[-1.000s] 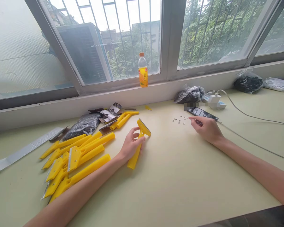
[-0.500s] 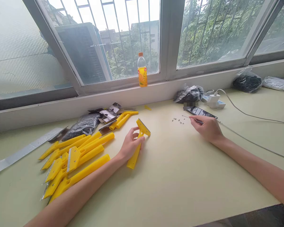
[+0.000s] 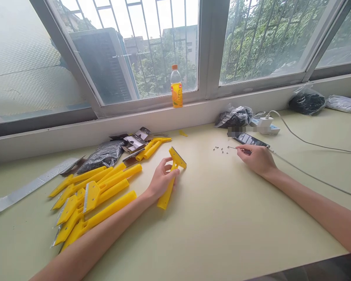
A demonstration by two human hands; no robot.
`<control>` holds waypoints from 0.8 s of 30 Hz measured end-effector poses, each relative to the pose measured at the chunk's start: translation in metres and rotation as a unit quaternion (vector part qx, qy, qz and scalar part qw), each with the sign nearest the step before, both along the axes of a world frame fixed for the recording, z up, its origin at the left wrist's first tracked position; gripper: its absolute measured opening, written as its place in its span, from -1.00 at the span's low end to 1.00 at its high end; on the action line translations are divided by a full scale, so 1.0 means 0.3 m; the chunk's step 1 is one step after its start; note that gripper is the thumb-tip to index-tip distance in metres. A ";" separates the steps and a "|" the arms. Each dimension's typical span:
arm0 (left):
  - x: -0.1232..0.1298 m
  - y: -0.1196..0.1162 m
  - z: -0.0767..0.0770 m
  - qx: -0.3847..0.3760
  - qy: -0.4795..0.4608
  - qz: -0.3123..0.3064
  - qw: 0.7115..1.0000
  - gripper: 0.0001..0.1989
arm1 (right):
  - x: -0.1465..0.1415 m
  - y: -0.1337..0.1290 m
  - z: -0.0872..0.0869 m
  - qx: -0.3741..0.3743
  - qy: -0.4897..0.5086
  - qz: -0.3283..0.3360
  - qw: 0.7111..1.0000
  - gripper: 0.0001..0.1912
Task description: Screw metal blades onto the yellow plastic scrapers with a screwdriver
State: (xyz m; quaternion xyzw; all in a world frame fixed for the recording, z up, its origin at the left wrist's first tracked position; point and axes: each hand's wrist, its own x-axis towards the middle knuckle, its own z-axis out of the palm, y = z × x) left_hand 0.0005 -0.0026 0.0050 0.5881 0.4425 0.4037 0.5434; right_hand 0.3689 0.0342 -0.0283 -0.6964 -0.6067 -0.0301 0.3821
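Note:
My left hand (image 3: 163, 178) is wrapped round the handle of a yellow scraper (image 3: 166, 195), whose blade head points up and away over the table. My right hand (image 3: 256, 159) pinches a thin screwdriver (image 3: 233, 147). Its tip is at one of several small silver screws (image 3: 222, 150) scattered on the table. To the left, near my left forearm, lies a pile of yellow scrapers (image 3: 92, 197) with blades on their heads.
Black packets (image 3: 134, 141), a dark plastic bag (image 3: 103, 156) and more yellow handles (image 3: 152, 150) lie behind. A phone (image 3: 250, 139), its cable and a charger (image 3: 265, 121) sit behind my right hand. A bottle (image 3: 176, 89) stands on the sill.
The screwdriver tip has moved slightly down and right, onto a screw at the right of the group. My left hand keeps its hold on the scraper.

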 end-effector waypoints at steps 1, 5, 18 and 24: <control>0.000 0.000 0.000 -0.001 -0.001 0.000 1.000 -0.46 | 0.000 0.000 0.000 -0.003 0.001 -0.002 1.000 -0.68; 0.000 -0.002 0.004 -0.008 -0.007 0.000 1.000 -0.46 | -0.002 -0.004 0.006 0.010 0.009 -0.012 1.000 -0.65; -0.004 0.003 -0.007 -0.003 0.002 -0.005 1.000 -0.44 | -0.013 -0.017 0.019 0.008 0.008 -0.046 0.999 -0.71; -0.002 -0.001 0.002 -0.007 -0.001 0.001 1.000 -0.43 | -0.019 -0.039 0.045 -0.008 0.011 -0.079 0.997 -0.74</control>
